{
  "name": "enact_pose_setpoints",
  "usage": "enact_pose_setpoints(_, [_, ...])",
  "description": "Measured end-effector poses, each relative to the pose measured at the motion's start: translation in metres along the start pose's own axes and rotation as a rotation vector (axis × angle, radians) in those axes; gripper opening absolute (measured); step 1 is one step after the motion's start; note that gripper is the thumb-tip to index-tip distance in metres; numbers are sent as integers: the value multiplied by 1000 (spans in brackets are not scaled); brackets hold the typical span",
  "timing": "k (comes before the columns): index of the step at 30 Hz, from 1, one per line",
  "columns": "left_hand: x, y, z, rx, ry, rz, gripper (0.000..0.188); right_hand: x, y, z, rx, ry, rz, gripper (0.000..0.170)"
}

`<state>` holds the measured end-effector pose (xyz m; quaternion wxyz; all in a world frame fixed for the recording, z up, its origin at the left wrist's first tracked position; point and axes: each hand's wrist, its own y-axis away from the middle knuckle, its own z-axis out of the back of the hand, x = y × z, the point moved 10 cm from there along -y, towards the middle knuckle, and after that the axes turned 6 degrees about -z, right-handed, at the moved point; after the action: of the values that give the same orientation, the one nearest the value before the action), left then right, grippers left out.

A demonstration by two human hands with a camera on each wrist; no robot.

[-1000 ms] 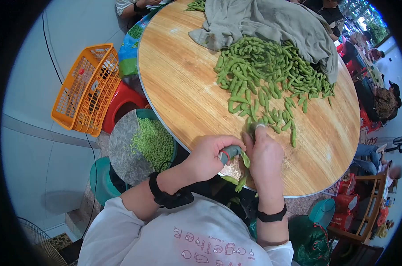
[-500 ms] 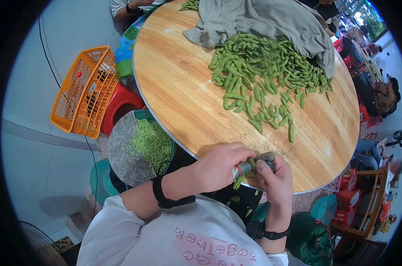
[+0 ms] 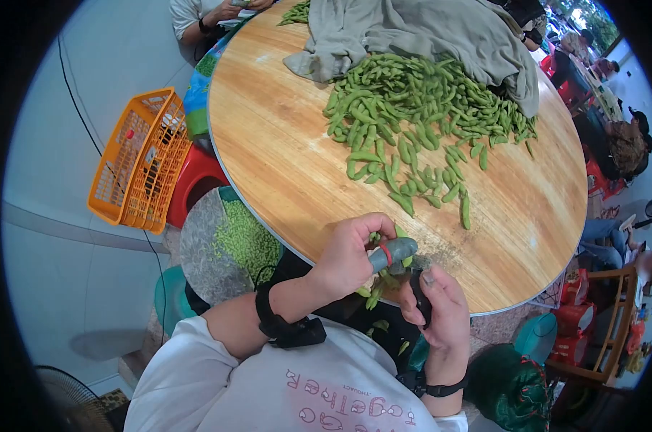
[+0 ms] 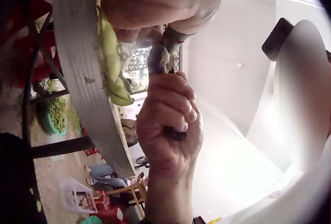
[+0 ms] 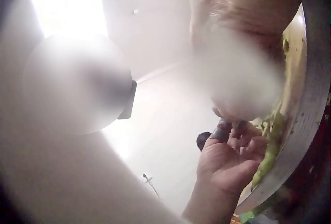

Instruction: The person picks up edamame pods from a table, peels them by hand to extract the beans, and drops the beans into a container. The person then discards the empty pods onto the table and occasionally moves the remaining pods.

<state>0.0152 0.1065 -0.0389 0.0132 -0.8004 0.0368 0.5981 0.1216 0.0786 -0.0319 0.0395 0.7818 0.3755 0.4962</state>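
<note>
My left hand [image 3: 344, 259] is above the near table edge, its thumb in a grey cover [image 3: 394, 253] tied with a red band. It pinches a green soybean pod [image 3: 408, 261] against that thumb. Just right of it, my right hand [image 3: 445, 302] grips a small tool by its black handle [image 3: 421, 299]; the working end is hidden near the left thumb. The handle's butt [image 4: 178, 135] pokes out below the curled fingers in the left wrist view. Several loose pods [image 4: 111, 53] lie along the table edge beneath the hands.
A large heap of pods [image 3: 405, 101] covers the far middle of the round wooden table [image 3: 268, 129], partly under a grey cloth [image 3: 419, 29]. Left of the table, a tub of shelled beans [image 3: 248, 241] stands near an orange basket [image 3: 139, 162] and a red stool [image 3: 196, 180].
My right hand has come back from beside the loose pods to the table edge and turned over, showing the black handle. The left hand stays near the edge, its covered thumb now in plainer view.
</note>
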Motion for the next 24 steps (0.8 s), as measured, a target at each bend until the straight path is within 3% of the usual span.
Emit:
enact_pose_setpoints(3, [1, 0, -6, 61, 6, -3, 11, -1, -6, 10, -58, 123, 73, 19])
enact_pose_setpoints(5, [-1, -1, -11, 128, 32, -24, 11, -3, -6, 8, -20, 20, 28, 17])
enact_pose_setpoints(7, [0, 2, -34, 391, 338, 74, 8, -5, -5, 7, 17, -83, -18, 15])
enact_pose_setpoints(10, [5, 0, -37, 406, 553, 125, 10, -13, -5, -5, 150, -269, -116, 15])
enact_pose_setpoints(11, [3, 2, -38, 405, 557, 128, 10, -12, -8, 3, 47, -153, -78, 12])
enact_pose_setpoints(13, [-2, 0, -28, 291, 201, 125, 16, -14, -11, 12, -55, -35, -43, 10])
enact_pose_setpoints(15, [7, -1, -25, 223, 93, 73, 19, 25, 1, 19, -381, 774, 376, 8])
enact_pose_setpoints(16, [6, -2, -19, 158, -19, 19, 22, 27, 2, 21, -426, 864, 332, 10])
enact_pose_setpoints(23, [6, 3, -17, 207, 98, 115, 20, 12, -10, 25, -210, 336, 94, 6])
enact_pose_setpoints(24, [11, 4, -19, 213, 264, 130, 19, 10, -10, 21, -143, 261, 79, 7])
